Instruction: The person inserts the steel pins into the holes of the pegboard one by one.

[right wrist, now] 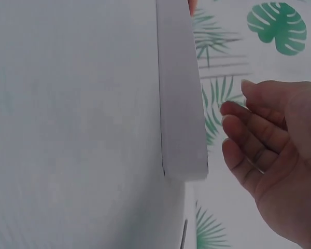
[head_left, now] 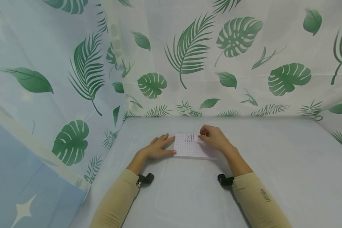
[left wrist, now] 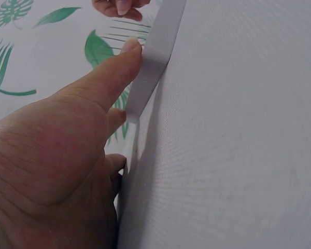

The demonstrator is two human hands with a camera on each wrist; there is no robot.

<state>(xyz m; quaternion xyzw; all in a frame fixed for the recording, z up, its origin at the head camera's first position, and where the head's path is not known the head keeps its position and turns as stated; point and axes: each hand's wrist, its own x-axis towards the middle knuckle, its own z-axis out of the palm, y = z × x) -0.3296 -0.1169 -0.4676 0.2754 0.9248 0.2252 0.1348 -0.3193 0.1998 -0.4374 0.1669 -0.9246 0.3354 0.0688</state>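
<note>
Head view: leaf-print backdrop behind pins and board

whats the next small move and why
Perhaps lower the bare right hand toward the white, rectangular, perforated board: it hovers at the right end of the thin, dark, upright pins, while the bare left hand touches the board's left edge.

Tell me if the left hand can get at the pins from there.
Probably yes: the left hand is at the left edge of the board, with only bare board showing between it and the nearest pin.
</note>
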